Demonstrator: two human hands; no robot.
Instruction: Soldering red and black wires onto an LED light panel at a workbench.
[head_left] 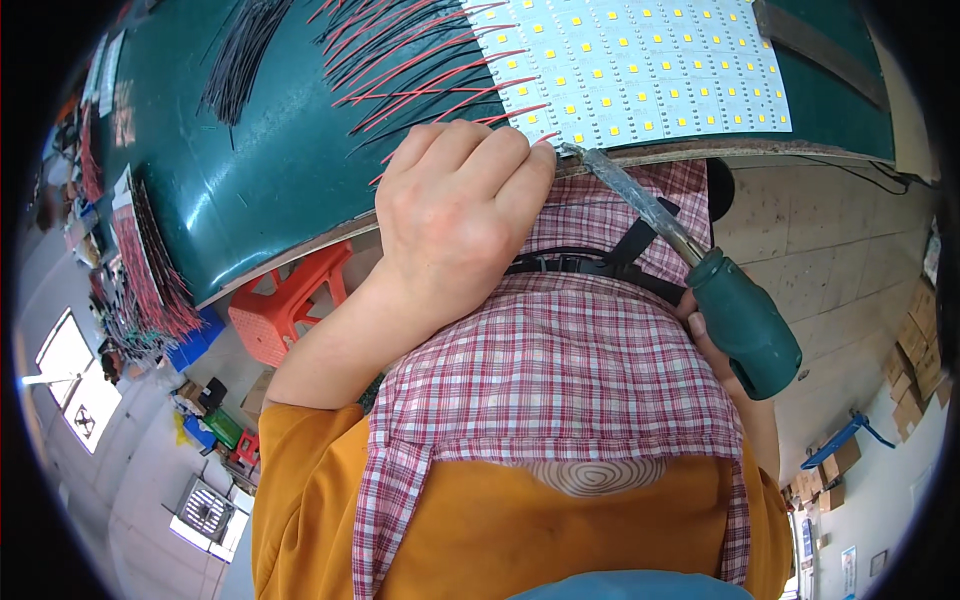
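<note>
My left hand (465, 205) is closed at the near edge of a white LED board sheet (640, 85) dotted with small yellow LEDs. A red wire (548, 137) pokes out by its knuckles, its end at the board's edge; the fingertips are hidden beneath the hand. My right hand (703, 335) is wrapped round the green handle of a soldering iron (740, 310), which mostly covers it. The iron's tip rests at the board's near edge, close beside my left fingers. Rows of red and black wires (430, 75) run leftward from the board's left side.
A bundle of black wires (245, 60) lies on the green tabletop (290, 160). Wired strips (150, 250) hang over its left edge. A flat metal bar (820, 50) lies right of the board. Below stands a red plastic stool (285, 305); cardboard boxes (912, 350) are at far right.
</note>
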